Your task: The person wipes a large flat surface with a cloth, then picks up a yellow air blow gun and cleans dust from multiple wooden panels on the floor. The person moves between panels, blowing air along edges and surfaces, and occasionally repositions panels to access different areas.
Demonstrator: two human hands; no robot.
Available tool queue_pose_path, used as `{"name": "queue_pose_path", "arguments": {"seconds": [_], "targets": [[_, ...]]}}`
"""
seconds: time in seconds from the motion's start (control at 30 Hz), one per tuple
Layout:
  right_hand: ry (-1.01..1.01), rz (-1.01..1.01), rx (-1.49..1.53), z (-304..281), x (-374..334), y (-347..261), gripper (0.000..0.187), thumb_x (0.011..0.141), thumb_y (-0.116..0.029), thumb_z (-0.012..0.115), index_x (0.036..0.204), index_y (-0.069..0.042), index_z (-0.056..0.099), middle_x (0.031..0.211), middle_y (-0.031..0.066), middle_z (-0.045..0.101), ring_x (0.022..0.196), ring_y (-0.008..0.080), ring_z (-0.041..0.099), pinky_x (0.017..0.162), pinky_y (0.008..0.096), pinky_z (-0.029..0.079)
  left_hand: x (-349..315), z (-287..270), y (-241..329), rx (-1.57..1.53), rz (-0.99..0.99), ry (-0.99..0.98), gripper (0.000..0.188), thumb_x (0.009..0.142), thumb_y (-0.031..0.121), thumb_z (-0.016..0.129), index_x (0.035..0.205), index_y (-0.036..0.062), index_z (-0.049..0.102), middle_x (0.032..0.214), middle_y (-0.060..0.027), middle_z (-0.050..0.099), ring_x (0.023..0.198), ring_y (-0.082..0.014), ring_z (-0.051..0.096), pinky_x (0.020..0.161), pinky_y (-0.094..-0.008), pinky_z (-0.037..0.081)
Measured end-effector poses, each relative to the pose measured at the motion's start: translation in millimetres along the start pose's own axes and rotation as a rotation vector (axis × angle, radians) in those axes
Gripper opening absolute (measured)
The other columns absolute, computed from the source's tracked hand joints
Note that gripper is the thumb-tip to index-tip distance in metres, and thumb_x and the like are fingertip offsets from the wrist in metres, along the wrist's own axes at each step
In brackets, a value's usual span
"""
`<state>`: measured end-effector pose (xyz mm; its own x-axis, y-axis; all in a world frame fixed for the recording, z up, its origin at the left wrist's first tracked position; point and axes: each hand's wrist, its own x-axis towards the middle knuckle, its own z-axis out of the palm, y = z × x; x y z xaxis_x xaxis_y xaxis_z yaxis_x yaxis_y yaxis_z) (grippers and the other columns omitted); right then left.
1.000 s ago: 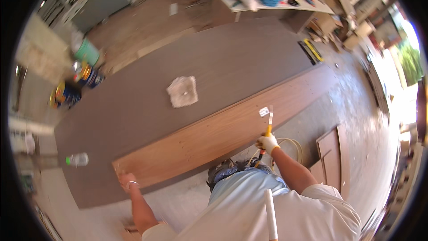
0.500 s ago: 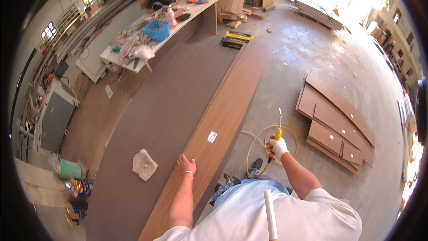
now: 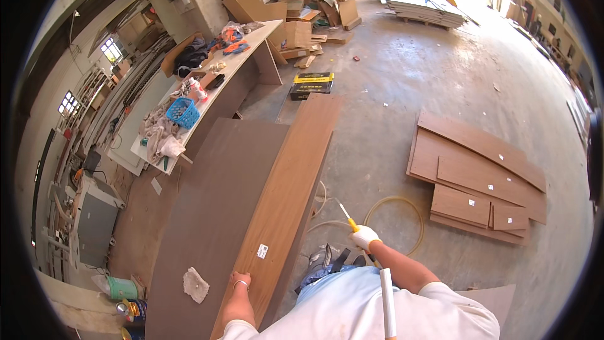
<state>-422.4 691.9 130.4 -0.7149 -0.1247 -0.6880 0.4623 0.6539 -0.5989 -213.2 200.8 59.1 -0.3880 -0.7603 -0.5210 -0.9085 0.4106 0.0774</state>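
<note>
My bare left hand (image 3: 240, 279), with a bracelet at its wrist, is at the left edge of a long brown wood-grain board (image 3: 277, 214), its fingers curled over that edge. This board lies lengthwise on a wider dull-brown panel (image 3: 214, 195) and bears a white label. In my gloved right hand (image 3: 365, 237) is an air blow gun (image 3: 350, 221) with a yellow body and thin metal nozzle, pointing up and left beside the board's right edge. A clear yellowish hose (image 3: 420, 214) loops on the floor near it. On the panel, left of my left hand, lies a pale rag (image 3: 195, 285).
Several brown labelled boards (image 3: 478, 179) lie stacked on the floor to the right. A cluttered workbench (image 3: 251, 41) with a blue basket (image 3: 182, 113) stands at far left. Beyond the panel are a black-and-yellow box (image 3: 311, 85), cardboard pieces (image 3: 301, 34) and pale stacked sheets (image 3: 421, 10).
My right hand has brought the blow gun leftward, toward the board, and its nozzle now tilts left. My left hand's fingers have gone from spread to curled at the edge. The view has shifted.
</note>
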Motion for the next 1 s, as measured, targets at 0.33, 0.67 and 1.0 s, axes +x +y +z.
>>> {"name": "queue_pose_path", "arguments": {"seconds": [0.33, 0.67, 1.0], "targets": [[-0.079, 0.063, -0.204, -58.4, 72.3, -96.6, 0.039, 0.081, -0.033, 0.053, 0.092, 0.0, 0.072, 0.085, 0.0215, 0.07, 0.077, 0.0347, 0.07, 0.072, 0.0426, 0.052, -17.1, 35.1, 130.9, 0.111, -0.29, -0.092, 0.139, 0.063, 0.065, 0.078, 0.149, -0.0082, -0.002, 0.157, -0.0317, 0.0, 0.147, -0.0444, -0.003, 0.119, -0.0512, 0.006], [0.04, 0.206, -0.145, -144.1, 262.6, -201.8, 0.034, 0.079, -0.024, 0.056, 0.096, 0.001, 0.071, 0.087, 0.0214, 0.071, 0.075, 0.0335, 0.072, 0.065, 0.0426, 0.055, -24.5, 4.2, 162.0, 0.31, -0.401, -0.189, 0.112, 0.07, 0.057, 0.077, 0.143, -0.0075, 0.022, 0.15, -0.0282, 0.022, 0.141, -0.0388, 0.02, 0.113, -0.0495, 0.024], [0.125, 0.32, -0.139, -256.2, 386.4, -267.9, 0.022, 0.082, -0.016, 0.049, 0.08, 0.001, 0.064, 0.063, 0.0146, 0.061, 0.05, 0.0271, 0.063, 0.046, 0.0409, 0.046, 80.7, -30.8, 244.5, 0.908, -0.053, -0.894, 0.054, 0.083, 0.043, 0.071, 0.116, 0.002, 0.057, 0.121, -0.0147, 0.056, 0.113, -0.0256, 0.053, 0.094, -0.0454, 0.044]]}}
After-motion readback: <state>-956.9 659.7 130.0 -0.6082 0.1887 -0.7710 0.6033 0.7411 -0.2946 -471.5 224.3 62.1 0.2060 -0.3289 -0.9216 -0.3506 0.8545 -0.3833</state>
